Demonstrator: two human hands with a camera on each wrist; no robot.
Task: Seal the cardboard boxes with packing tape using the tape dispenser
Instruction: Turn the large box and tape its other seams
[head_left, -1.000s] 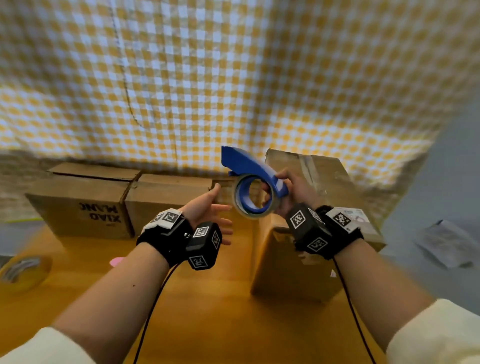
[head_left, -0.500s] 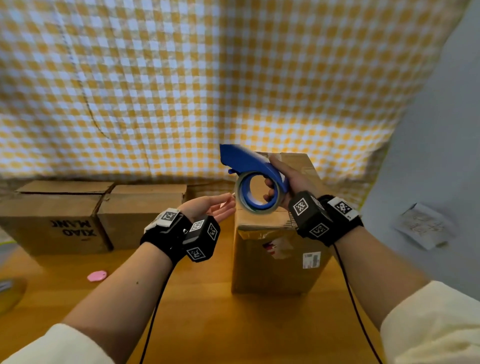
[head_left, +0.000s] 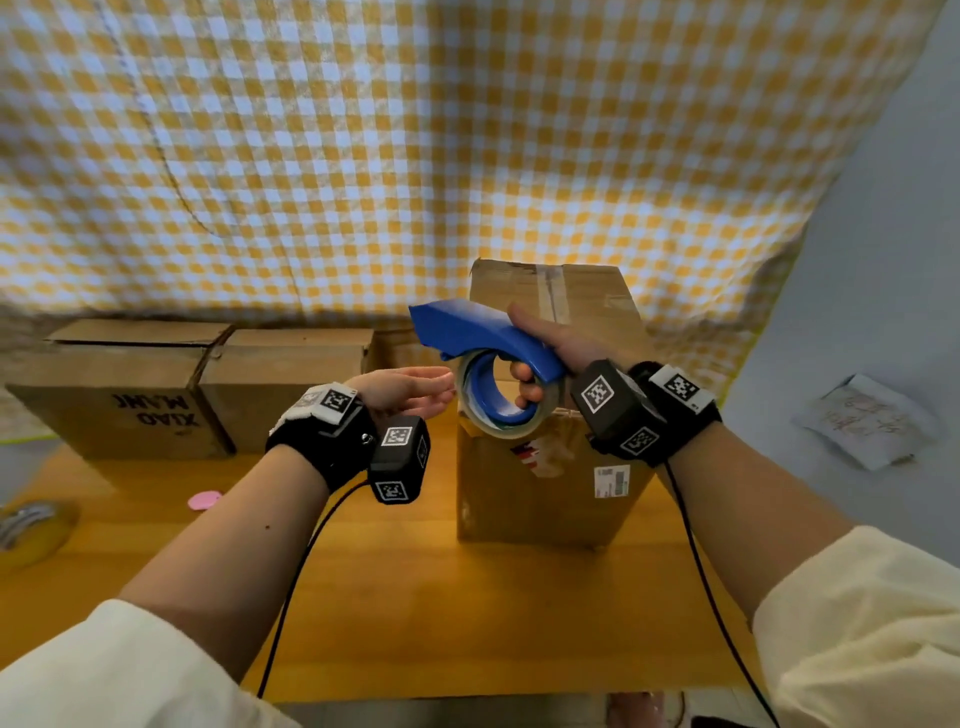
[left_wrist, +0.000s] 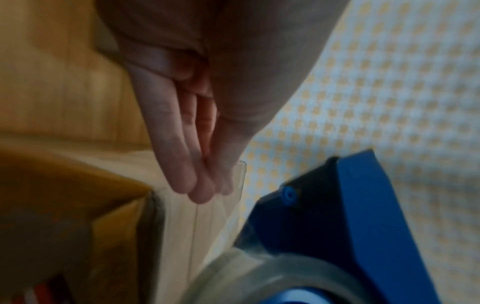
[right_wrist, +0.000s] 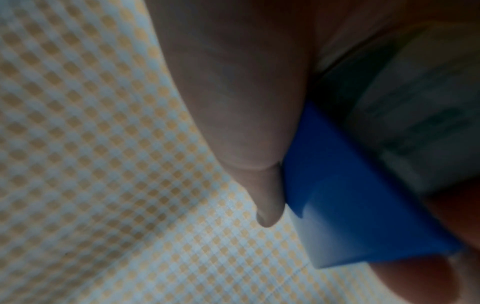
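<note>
Blue tape dispenser (head_left: 483, 335) gripped by right hand (head_left: 558, 345), partly hiding cardboard box (head_left: 545, 483); left hand (head_left: 402, 389) flat, fingers straight.

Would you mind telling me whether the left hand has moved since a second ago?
Yes: the left hand has closed toward the blue tape dispenser.

This looks like a makeshift packing corner in a home or small workroom, not a warehouse. A yellow-and-white checked cloth (head_left: 467, 156) hangs as a backdrop beyond the hands, covering the wall behind a wooden surface (head_left: 441, 597). Plain cardboard boxes (head_left: 208, 384) line up under the cloth to the left of the hands, one taller box (head_left: 545, 483) stands just below them, and a spare roll of tape (head_left: 31, 530) lies at the far left edge.
</note>
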